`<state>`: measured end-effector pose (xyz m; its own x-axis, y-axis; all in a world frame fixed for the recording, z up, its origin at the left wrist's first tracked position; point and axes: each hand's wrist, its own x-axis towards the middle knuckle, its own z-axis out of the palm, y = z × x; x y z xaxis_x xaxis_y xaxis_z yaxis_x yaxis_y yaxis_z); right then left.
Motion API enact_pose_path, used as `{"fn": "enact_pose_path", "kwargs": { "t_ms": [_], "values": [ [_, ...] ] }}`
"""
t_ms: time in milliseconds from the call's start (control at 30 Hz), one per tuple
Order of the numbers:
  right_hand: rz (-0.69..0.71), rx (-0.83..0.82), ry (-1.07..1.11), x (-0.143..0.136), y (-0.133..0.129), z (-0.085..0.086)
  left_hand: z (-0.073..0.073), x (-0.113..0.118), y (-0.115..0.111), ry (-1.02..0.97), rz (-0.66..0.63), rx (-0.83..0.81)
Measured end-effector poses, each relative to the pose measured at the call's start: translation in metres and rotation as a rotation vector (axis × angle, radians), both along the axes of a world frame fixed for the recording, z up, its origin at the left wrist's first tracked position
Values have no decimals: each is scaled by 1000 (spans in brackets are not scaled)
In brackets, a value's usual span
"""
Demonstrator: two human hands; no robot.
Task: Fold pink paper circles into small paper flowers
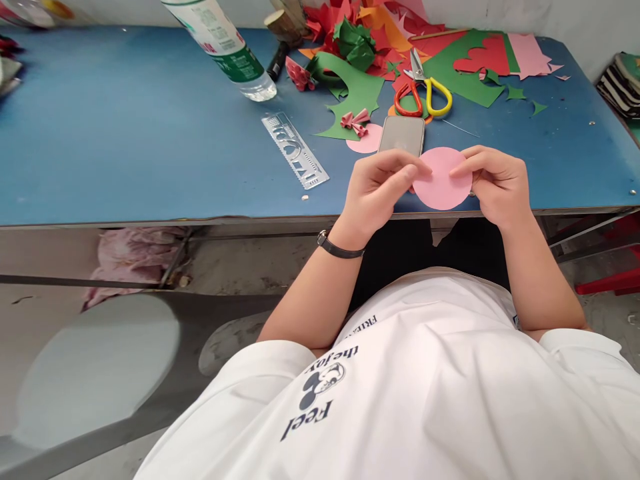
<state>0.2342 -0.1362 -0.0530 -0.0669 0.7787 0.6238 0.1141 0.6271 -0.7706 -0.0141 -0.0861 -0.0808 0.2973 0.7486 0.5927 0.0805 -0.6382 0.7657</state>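
Observation:
A pink paper circle (442, 190) is held flat between my two hands, just over the table's front edge. My left hand (381, 187) pinches its left rim, and my right hand (497, 183) grips its right rim. Right behind the circle lies a grey phone (401, 135). Another pink paper circle (364, 140) lies partly under the phone, with a small folded pink paper piece (356, 123) by it. Beyond the phone rest scissors (417, 83) with one red and one yellow handle, over green and orange paper.
A clear stencil ruler (295, 151) lies left of my hands on the blue table (125, 133). Behind it stands a large water bottle (225, 47). Green paper scraps (350, 87) and crumpled red paper (325, 23) crowd the back. A grey stool (100, 367) is at lower left.

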Motion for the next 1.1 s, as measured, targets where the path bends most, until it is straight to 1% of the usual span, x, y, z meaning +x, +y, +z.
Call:
{"fn": "enact_pose_path", "kwargs": {
  "t_ms": [67,167,233,367,500,667,733,833,900,967,1033,1100],
  "values": [
    [-14,-87,-37,1,0,3,0,2,-2,64,80,-19],
    [-45,-209,-88,1,-1,6,-1,4,-3,79,108,14],
    [-49,-231,-87,-2,-2,8,-1,4,-2,56,65,37],
    [-22,-239,-66,-6,-2,7,-1,5,2,-26,-72,51],
    [-11,-243,-37,-3,1,4,0,6,2,-41,-125,45],
    [-9,-250,-39,-1,3,2,2,7,-3,13,-37,48],
    [2,-229,-30,-2,3,3,3,8,-3,0,-49,68],
    [61,-177,-3,-4,2,5,6,7,-5,-60,-97,107],
    [87,-162,7,-4,1,7,8,6,-7,-28,-90,68],
    [101,-185,19,-3,2,6,9,5,-8,18,-27,19],
    [123,-225,38,-3,4,4,7,6,-6,91,40,-42],
    [127,-248,51,-3,6,1,2,7,-2,149,68,-76]
  ]
}}
